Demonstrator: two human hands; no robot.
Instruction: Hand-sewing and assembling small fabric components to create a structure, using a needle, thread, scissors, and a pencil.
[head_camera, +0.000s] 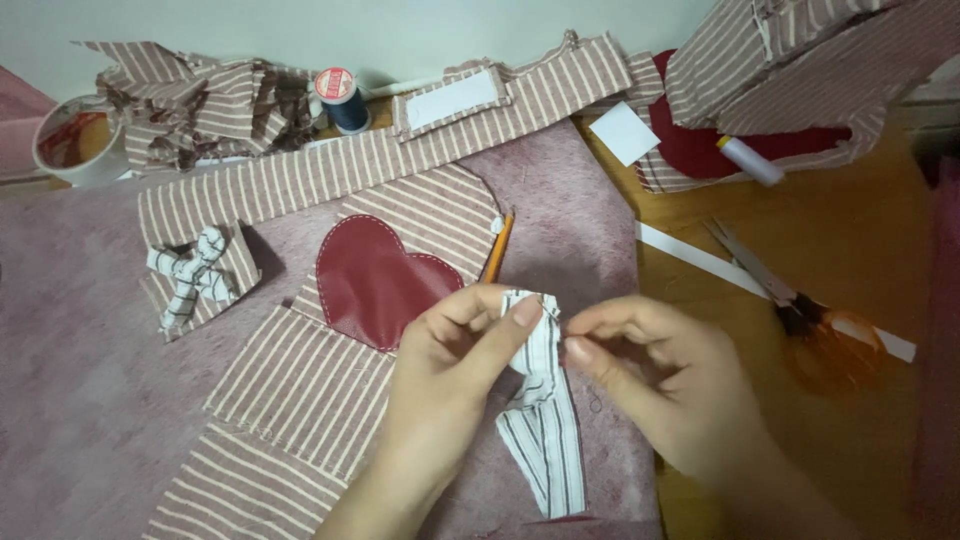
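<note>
Head view: I see left hand (450, 345) pinching the top of a white striped fabric strip (540, 420), right hand (650, 375) gripping the same strip's folded end. The strip hangs over the pink mat (80, 380), beside the red heart patch (375, 280) and the pencil (498, 247). Scissors (800, 310) lie on the wooden surface (850, 230), right.

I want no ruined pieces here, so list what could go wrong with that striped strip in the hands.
1. The left hand and right hand pinch only the top of the white striped fabric strip; its fold may slip loose.
2. The hanging tail could drag across the red heart patch and shift the loose striped panels.
3. The pencil lies close by and might mark the fabric.
</note>
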